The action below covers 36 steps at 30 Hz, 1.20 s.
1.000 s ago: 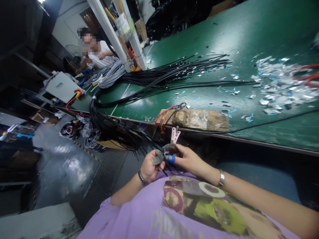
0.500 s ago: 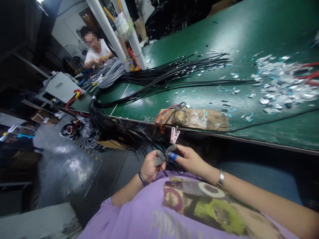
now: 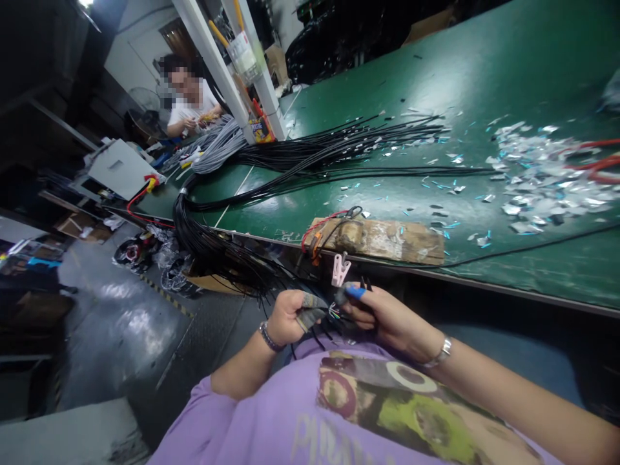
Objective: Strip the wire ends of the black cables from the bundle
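Observation:
My left hand (image 3: 289, 316), with grey wrapping on its fingers, pinches the end of a black cable just above my lap. Thin coloured wires (image 3: 334, 312) fan out from that cable end, between my two hands. Close by on the right, my right hand (image 3: 385, 316) is closed, blue tape round its thumb. Two dark, narrow prongs (image 3: 365, 283) stick up beside its fingers; what they belong to is hidden. A pale pink clothespin (image 3: 340, 270) hangs at the table edge just above my fingers. More black cables (image 3: 242, 261) droop from the table to the left of my hands.
On the green table (image 3: 484, 71) lie a wooden board (image 3: 402, 240), a bundle of black cables (image 3: 310, 145), grey cables (image 3: 220, 145) and silvery scraps (image 3: 542, 174). A white post (image 3: 208, 58) rises at the back. Another person (image 3: 191, 103) handles something behind it.
My hands have moved apart, the right one going right and the left one slightly left. Coloured wires now show at the cable end, and dark prongs show by my right hand.

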Available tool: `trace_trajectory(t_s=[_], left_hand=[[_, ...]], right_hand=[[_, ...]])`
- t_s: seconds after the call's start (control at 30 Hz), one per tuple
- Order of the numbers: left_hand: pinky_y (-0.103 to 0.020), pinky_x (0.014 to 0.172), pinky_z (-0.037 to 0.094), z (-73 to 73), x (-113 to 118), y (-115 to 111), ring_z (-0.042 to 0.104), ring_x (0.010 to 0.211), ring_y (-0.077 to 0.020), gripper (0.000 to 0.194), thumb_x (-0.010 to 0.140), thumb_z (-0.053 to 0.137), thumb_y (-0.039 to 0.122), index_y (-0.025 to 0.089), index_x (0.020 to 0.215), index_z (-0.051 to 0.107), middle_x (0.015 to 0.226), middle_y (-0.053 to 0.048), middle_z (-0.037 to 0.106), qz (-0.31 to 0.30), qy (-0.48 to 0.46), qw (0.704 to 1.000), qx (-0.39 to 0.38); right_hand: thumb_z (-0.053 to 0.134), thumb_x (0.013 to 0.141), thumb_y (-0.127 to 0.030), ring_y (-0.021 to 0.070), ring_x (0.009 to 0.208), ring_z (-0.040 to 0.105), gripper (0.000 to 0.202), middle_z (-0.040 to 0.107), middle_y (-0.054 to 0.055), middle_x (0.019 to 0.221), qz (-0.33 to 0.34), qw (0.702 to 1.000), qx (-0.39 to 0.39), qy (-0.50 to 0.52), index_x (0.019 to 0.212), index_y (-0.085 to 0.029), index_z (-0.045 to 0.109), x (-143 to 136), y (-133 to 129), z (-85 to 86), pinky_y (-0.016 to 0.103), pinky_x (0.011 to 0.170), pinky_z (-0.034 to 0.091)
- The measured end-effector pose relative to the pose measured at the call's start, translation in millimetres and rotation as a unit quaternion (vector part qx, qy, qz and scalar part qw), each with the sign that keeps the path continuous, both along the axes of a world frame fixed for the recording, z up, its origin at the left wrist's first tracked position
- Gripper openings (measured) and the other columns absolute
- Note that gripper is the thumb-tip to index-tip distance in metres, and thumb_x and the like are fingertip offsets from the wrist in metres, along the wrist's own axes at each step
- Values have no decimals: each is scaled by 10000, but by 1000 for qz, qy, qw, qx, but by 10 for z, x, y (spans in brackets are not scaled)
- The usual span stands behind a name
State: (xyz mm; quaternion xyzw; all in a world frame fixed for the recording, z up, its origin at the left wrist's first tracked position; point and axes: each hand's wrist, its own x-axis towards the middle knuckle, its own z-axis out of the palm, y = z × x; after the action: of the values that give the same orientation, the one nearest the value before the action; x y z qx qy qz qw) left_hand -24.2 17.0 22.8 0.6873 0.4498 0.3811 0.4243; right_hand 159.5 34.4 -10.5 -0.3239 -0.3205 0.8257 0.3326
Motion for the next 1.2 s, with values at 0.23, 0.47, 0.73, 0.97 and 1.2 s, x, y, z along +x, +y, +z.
trace_trajectory(t_s=[0.23, 0.47, 0.73, 0.97, 1.2], left_hand=[[-260, 564, 382, -102, 7, 71, 507, 535, -142, 70, 687, 698, 275, 212, 683, 727, 553, -40, 602, 95, 44, 981, 161], [-268, 566, 379, -214, 64, 146, 511, 554, -161, 86, 665, 705, 305, 222, 656, 724, 553, -51, 610, 132, 27, 978, 162], [-271, 581, 385, -273, 120, 173, 506, 567, -164, 97, 670, 710, 315, 221, 682, 731, 568, -50, 610, 107, -3, 987, 121], [-270, 599, 387, -353, 128, 171, 504, 567, -162, 96, 659, 721, 283, 218, 726, 742, 576, -53, 608, 98, 10, 988, 118], [-281, 596, 405, -303, 149, 168, 518, 562, -168, 82, 635, 733, 290, 214, 663, 718, 558, -51, 621, 119, -9, 989, 86]], right_hand=[[639, 619, -702, 70, 416, 212, 524, 353, -72, 433, -40, 993, 81, -69, 645, -185, 564, -54, 144, 116, 229, 401, 153], [576, 638, -748, 98, 459, 259, 548, 356, -50, 480, -128, 984, 90, -80, 596, -205, 517, -103, 206, 126, 243, 427, 198], [718, 590, -619, 91, 477, 274, 462, 380, -42, 530, -128, 992, -1, 1, 589, -190, 547, -157, 280, 119, 239, 417, 207], [753, 553, -600, 79, 468, 276, 463, 398, -42, 523, -135, 991, -18, 14, 597, -176, 573, -170, 271, 124, 229, 415, 202], [666, 620, -657, 99, 473, 320, 468, 472, -18, 574, -140, 990, -28, 18, 629, -208, 533, -163, 204, 34, 221, 392, 204]])
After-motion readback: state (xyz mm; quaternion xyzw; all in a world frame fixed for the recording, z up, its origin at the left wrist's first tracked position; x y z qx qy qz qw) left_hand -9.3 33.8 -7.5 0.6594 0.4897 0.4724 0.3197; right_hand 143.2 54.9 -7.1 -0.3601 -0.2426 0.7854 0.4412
